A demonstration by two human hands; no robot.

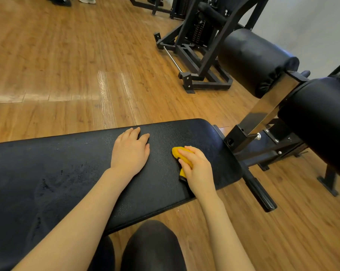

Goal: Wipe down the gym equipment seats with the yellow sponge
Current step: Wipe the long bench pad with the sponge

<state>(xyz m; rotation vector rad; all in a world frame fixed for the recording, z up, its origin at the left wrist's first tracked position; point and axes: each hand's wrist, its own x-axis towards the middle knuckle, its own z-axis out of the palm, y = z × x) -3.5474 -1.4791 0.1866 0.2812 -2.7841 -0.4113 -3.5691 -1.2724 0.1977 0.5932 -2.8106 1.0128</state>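
A long black padded bench seat [67,173] stretches across the lower half of the head view, its left part streaked with damp marks. My right hand [198,169] grips the yellow sponge [179,153] and holds it against the seat near its right end. My left hand [131,151] rests flat on the seat just left of the sponge, fingers straight and pointing away from me.
Two black roller pads [255,61] [319,124] on a chrome and black frame stand right of the bench. A black weight machine [200,45] stands behind on the wooden floor [67,65]. My knees [151,249] sit below the bench edge.
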